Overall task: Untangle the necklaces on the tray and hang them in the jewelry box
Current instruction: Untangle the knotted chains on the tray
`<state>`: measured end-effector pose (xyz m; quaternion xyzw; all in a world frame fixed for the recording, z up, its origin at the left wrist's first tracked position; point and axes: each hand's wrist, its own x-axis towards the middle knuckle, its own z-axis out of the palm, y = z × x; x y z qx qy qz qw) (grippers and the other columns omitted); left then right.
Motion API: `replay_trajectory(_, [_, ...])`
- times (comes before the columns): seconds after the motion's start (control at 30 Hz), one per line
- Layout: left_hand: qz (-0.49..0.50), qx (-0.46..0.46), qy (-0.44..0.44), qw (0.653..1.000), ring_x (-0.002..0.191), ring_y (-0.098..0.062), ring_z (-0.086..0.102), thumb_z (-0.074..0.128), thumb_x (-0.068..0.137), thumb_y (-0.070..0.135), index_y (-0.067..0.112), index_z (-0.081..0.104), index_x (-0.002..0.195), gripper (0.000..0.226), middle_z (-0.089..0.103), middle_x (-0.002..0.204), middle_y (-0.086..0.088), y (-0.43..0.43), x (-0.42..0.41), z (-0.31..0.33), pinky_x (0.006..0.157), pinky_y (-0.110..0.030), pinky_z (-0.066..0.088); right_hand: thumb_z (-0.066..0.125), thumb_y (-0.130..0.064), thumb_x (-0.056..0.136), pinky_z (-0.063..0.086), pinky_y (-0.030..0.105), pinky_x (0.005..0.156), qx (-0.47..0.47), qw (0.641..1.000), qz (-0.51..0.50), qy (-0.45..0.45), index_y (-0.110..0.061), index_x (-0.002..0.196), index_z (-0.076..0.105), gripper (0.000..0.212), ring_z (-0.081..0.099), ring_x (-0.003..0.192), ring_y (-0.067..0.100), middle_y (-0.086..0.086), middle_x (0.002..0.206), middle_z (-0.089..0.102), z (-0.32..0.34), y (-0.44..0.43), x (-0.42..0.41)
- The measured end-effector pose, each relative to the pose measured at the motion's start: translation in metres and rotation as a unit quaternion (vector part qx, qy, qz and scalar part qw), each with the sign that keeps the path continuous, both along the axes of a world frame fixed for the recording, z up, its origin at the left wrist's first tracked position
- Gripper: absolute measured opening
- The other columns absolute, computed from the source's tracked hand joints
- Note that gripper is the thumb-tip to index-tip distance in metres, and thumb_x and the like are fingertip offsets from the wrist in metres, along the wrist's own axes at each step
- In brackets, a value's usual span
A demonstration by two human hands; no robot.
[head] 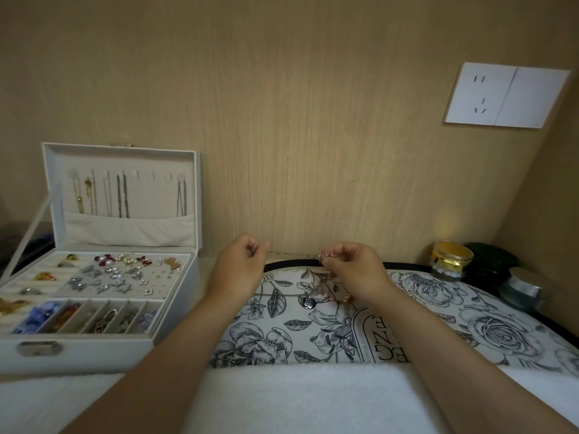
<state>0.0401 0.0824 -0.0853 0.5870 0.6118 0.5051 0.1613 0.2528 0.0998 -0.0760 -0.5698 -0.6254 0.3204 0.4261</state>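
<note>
- A white towel (297,399) is seen nearest, at six o'clock of the floral tray (488,333).
- One thin chain (291,253) is pinched between the left hand (241,261) and right hand (354,270), each grip narrow on it.
- A tangle (316,292) is left at the tray's twelve o'clock.
- Several necklaces (122,195) are already hung in the jewelry box (94,355), at nine o'clock.

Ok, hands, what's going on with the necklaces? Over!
Left hand and right hand both pinching one thin chain, stretched between them above the tray. Tangle lying on the tray. Jewelry box open, nothing in the way.
</note>
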Motion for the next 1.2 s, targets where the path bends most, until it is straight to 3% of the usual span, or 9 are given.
replay_trajectory(0.17, [0.054,-0.030,0.078,0.995,0.062,-0.012,0.049,0.052,0.099,0.031,0.014,0.051,0.078,0.027,0.055,0.071,0.002,0.003,-0.006,-0.008,0.054,-0.028,0.035,0.072,-0.011,0.090,0.043,0.005,0.075,0.026,0.991,0.068,-0.115,-0.027,0.115,0.065,0.030,0.058,0.107,0.006,-0.010,0.110,0.062,-0.004,-0.004,-0.006])
replay_trajectory(0.27, [0.057,-0.081,0.155,0.983,0.074,-0.014,0.055,0.056,0.097,0.025,0.014,0.055,0.089,0.014,0.060,0.085,0.000,0.003,-0.010,-0.011,0.058,-0.028,0.040,0.075,-0.028,0.086,0.052,0.023,0.077,0.066,0.981,0.067,-0.171,-0.029,0.088,0.067,0.009,0.062,0.086,0.004,-0.015,0.094,0.063,0.004,-0.011,-0.007])
replay_trajectory(0.37, [0.041,-0.051,0.250,0.966,0.102,-0.019,0.052,0.063,0.092,0.023,0.019,0.061,0.105,0.014,0.057,0.105,0.001,0.003,-0.008,-0.012,0.087,-0.034,0.046,0.081,-0.056,0.072,0.052,0.024,0.060,0.023,0.962,0.100,-0.254,-0.027,0.077,0.070,0.031,0.063,0.063,0.001,-0.014,0.072,0.069,0.015,-0.022,-0.009])
replay_trajectory(0.47, [-0.050,-0.006,0.315,0.948,0.104,-0.012,0.047,0.062,0.092,0.032,0.030,0.066,0.103,0.012,0.056,0.104,0.011,-0.001,-0.001,-0.004,0.094,-0.032,0.036,0.084,-0.060,0.064,0.058,0.026,0.063,-0.024,0.937,0.123,-0.327,-0.030,0.079,0.073,0.036,0.065,0.057,0.000,-0.014,0.071,0.071,0.019,-0.029,-0.012])
replay_trajectory(0.63, [-0.185,-0.034,0.331,0.925,0.094,-0.006,0.055,0.069,0.089,0.035,0.028,0.075,0.098,0.012,0.061,0.094,0.014,-0.005,0.003,0.000,0.084,-0.027,0.047,0.083,-0.038,0.076,0.061,0.031,0.070,-0.049,0.945,0.148,-0.287,-0.026,0.081,0.077,0.014,0.071,0.062,0.005,-0.011,0.075,0.074,0.021,-0.023,-0.003])
replay_trajectory(0.77, [-0.189,-0.023,0.384,0.903,0.090,-0.007,0.057,0.065,0.093,0.031,0.025,0.073,0.095,0.010,0.063,0.095,0.013,-0.003,0.002,0.002,0.078,-0.024,0.045,0.070,-0.022,0.090,0.054,0.021,0.053,-0.025,0.971,0.125,-0.201,-0.019,0.086,0.078,0.009,0.067,0.054,0.003,-0.005,0.076,0.074,0.015,-0.018,-0.002])
replay_trajectory(0.9, [-0.225,-0.049,0.336,0.913,0.081,-0.008,0.059,0.061,0.093,0.026,0.025,0.068,0.090,0.009,0.064,0.087,0.012,-0.007,0.004,0.003,0.077,-0.033,0.053,0.069,-0.024,0.093,0.047,0.017,0.058,0.013,0.988,0.085,-0.125,-0.021,0.086,0.077,0.011,0.056,0.052,-0.004,-0.010,0.066,0.068,0.005,-0.010,-0.009])
replay_trajectory(1.03, [-0.245,-0.075,0.241,0.936,0.063,-0.010,0.061,0.057,0.095,0.027,0.029,0.062,0.082,0.014,0.068,0.073,0.006,-0.011,0.006,0.007,0.067,-0.036,0.054,0.069,-0.021,0.093,0.047,0.014,0.064,0.050,0.994,0.064,-0.070,-0.022,0.086,0.076,0.009,0.059,0.063,-0.004,-0.008,0.076,0.072,0.000,-0.010,-0.021])
replay_trajectory(1.2, [-0.248,-0.068,0.152,0.954,0.058,-0.004,0.053,0.060,0.095,0.022,0.028,0.066,0.083,0.015,0.064,0.071,0.009,-0.013,0.009,0.009,0.060,-0.028,0.048,0.067,-0.013,0.094,0.054,0.018,0.075,0.045,0.980,0.167,-0.093,-0.028,0.095,0.077,0.018,0.068,0.079,-0.001,-0.007,0.087,0.077,-0.005,-0.013,-0.025])
